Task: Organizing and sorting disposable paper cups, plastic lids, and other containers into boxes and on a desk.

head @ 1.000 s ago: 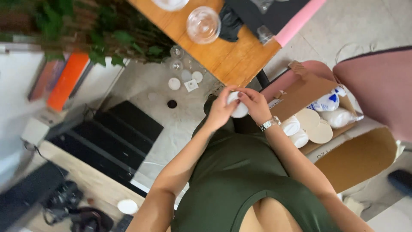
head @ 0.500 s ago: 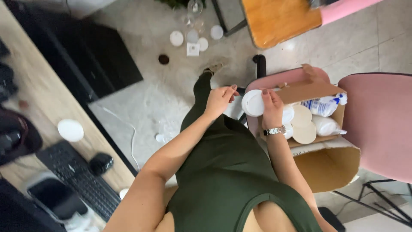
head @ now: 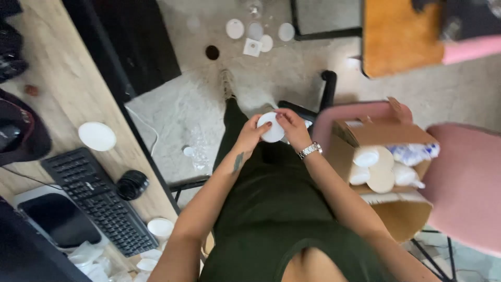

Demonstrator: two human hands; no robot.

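Head view, looking down over a dark green garment to the floor. Landmark: the open cardboard box [head: 383,156] on the pink chair [head: 459,177].

Left of the box, held out over the lap: a white round lid [head: 273,128], pinched at its rim from both sides. Left hand [head: 251,133] closed on the lid's left edge, fingertips curled over the top. Right hand [head: 292,128], with a silver wristwatch [head: 310,151], closed on the right edge, thumb on the face of the disc. Both hands touching the lid, close together, no gap seen between fingers and rim.

Inside the box: white cups [head: 365,156], a tan disc [head: 383,175], a crumpled blue-and-white wrapper [head: 415,152].

Far left of the box: a pale wooden counter [head: 57,99] with a black keyboard [head: 99,201], a black round object [head: 131,185] beside it, a white lid [head: 97,136] above it, white cups [head: 160,227] near the counter's edge.

Above the box, on the floor: several white discs [head: 235,28], a dark round piece [head: 212,52]. An orange tabletop [head: 399,39] up and right.

Against half a second ago: lid now central between both hands, no longer lifted beside the box by the right hand alone; left hand now on it; view swung so counter and keyboard sit larger at left.
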